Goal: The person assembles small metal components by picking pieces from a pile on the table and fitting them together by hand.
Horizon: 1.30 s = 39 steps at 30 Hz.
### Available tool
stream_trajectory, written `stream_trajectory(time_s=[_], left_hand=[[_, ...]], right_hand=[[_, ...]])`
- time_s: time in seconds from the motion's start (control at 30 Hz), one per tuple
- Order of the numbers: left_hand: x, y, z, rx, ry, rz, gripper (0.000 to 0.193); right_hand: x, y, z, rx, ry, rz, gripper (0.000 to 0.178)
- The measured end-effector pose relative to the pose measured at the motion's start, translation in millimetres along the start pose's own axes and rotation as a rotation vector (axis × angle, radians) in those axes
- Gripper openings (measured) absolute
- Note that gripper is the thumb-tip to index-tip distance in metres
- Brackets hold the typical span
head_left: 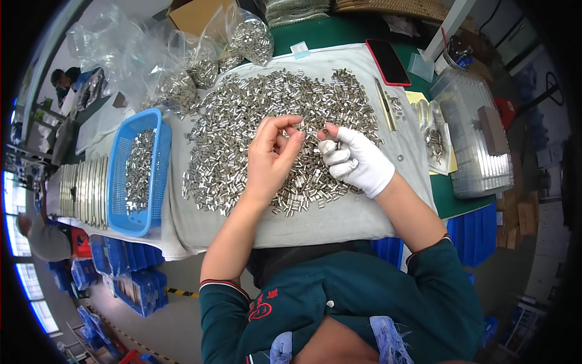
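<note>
Both of my hands are raised over a wide heap of small shiny metal cylinders [230,145], spread on a pale cloth [254,233]. My left hand [276,148] is bare. Its fingers are curled, with the thumb and forefinger tips close together; what they hold, if anything, is too small to make out. Opposite it, my right hand [354,158] wears a white glove that leaves the thumb and forefinger tips bare. Those tips pinch a small metal cylinder [326,132], while the other fingers fold toward the palm.
Left stands a blue plastic basket [159,188] with more cylinders, beside a row of stacked trays [85,191]. Clear bags of cylinders [251,41] lie at the back. Right are a red-edged phone [388,62], tweezers [384,104], a bag of parts [433,136] and clear plastic boxes [464,145].
</note>
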<state>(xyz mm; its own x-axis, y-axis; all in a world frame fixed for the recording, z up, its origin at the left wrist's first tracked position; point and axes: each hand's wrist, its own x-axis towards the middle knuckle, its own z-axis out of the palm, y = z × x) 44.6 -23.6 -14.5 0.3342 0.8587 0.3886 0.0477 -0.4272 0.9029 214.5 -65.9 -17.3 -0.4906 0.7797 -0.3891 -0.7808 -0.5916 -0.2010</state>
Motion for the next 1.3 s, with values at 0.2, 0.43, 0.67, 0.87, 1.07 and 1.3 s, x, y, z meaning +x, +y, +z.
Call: stream_trajectory(time_s=[0.2,0.43,0.67,0.87,1.07,1.3], left_hand=[[-9.3,26.4,-11.7,-0.247,0.104,0.068,0.016],[-68.3,161.6,-19.0,-0.858,-0.42,0.5,0.006],[-90.4,212.8,5.2,-0.985,-0.408,0.481,0.01],[-108.6,224.8,19.9,-0.997,-0.336,0.471,0.012],[-112.4,231.6,16.7,-1.032,-0.505,0.459,0.007],[-123.2,213.0,5.8,-0.993,-0.784,0.614,0.011]], right_hand=[[0.1,-2.5,4.2,0.171,-0.049,0.057,0.018],[-0.1,-4.0,-8.5,0.347,-0.147,0.132,0.022],[2.6,0.9,-2.0,0.276,-0.154,0.12,0.021],[2.6,-4.0,-4.9,0.189,-0.22,0.039,0.017],[5.7,-4.8,0.5,0.109,-0.103,-0.2,0.018],[12.0,-19.6,-14.5,0.228,-0.215,-0.284,0.017]])
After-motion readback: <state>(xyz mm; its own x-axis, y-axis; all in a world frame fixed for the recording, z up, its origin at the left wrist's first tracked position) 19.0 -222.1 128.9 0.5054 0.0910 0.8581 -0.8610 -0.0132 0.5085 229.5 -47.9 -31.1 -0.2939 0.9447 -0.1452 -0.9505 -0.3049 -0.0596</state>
